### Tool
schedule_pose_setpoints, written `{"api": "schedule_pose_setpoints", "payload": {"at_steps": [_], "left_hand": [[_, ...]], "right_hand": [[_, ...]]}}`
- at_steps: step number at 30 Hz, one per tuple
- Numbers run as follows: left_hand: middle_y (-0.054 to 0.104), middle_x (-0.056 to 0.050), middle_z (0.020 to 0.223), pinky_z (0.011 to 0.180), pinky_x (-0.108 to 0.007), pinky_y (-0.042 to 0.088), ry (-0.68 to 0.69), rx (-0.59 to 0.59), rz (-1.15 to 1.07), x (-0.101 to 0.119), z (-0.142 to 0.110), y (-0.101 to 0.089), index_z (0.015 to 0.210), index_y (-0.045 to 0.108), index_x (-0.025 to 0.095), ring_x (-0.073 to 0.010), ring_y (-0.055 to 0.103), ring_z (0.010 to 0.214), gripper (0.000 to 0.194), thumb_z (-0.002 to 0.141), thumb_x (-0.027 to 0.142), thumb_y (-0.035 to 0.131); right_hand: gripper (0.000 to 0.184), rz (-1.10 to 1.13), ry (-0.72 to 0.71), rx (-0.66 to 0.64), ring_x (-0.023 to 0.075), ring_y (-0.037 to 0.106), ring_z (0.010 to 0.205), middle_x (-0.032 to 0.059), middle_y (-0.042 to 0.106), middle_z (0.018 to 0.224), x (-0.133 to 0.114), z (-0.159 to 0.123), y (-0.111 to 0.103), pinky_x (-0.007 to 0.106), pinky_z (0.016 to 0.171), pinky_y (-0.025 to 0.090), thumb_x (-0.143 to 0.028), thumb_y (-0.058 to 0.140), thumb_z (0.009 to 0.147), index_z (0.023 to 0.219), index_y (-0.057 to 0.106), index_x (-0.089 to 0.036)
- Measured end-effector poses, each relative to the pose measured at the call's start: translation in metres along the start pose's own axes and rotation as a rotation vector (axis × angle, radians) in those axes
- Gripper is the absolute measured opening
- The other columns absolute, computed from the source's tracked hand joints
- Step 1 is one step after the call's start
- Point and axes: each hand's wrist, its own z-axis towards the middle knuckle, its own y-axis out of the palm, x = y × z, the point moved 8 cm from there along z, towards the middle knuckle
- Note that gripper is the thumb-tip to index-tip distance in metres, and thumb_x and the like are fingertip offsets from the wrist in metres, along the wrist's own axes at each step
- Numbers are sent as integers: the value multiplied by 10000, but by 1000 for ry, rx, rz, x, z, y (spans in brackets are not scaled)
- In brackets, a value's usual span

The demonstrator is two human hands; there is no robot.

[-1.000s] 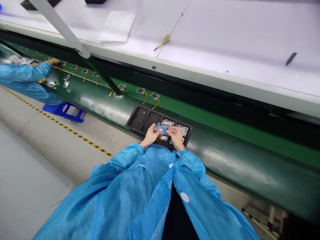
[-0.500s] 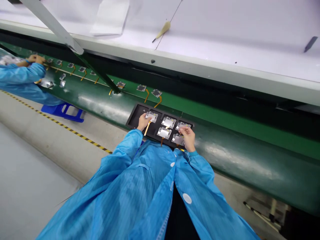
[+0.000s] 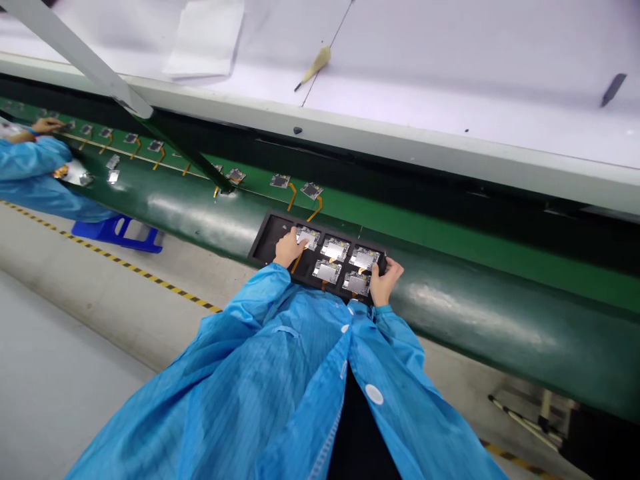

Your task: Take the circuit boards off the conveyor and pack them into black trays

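Observation:
A black tray with compartments lies on the near edge of the green conveyor belt. Several small silver circuit modules with orange flex cables sit in its compartments. My left hand rests on the tray, fingers curled onto the module in the upper row. My right hand grips the tray's right end, fingers wrapped round the edge. Both arms wear blue coat sleeves.
More modules with orange cables lie in a row along the belt's far strip. A white table behind holds a paper sheet, a brush and a dark tool. A co-worker's blue sleeve reaches the belt at far left.
My hands parted: the left carried a module to the tray's upper row and set it in a compartment. The right moved from the modules to the tray's right edge.

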Motion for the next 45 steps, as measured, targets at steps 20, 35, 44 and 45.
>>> {"api": "schedule_pose_setpoints", "payload": {"at_steps": [20,35,44,45], "left_hand": [[557,-268,1531,1170,-442,441,76,-55,246,82,195,7,1429,573,106,-401,516,1466,563,957,343,765],[516,-290,1516,1094,-538,494,-146,32,115,95,237,38,1261,633,147,-491,571,1392,732,633,212,1003],[612,0,818,786,-312,567,155,16,-589,113,144,14,881,575,210,-183,648,802,298,825,293,855],[592,14,790,752,-297,563,201,1,-703,112,118,12,884,574,214,-170,629,766,341,810,342,882]], "right_hand": [[444,-30,82,39,331,524,1147,147,562,1165,26,-6,7,555,1090,443,-530,565,910,1192,550,-189],[380,-97,47,65,313,578,1108,127,574,1130,22,-10,5,529,1018,517,-551,544,975,1154,556,-216],[283,10,-157,-45,273,640,1033,115,638,1125,-87,-4,-6,471,934,576,-471,556,1048,1087,708,-235],[274,63,-157,-95,248,652,967,107,659,1119,-104,-2,-2,433,875,588,-459,566,1052,1083,729,-240]]}}
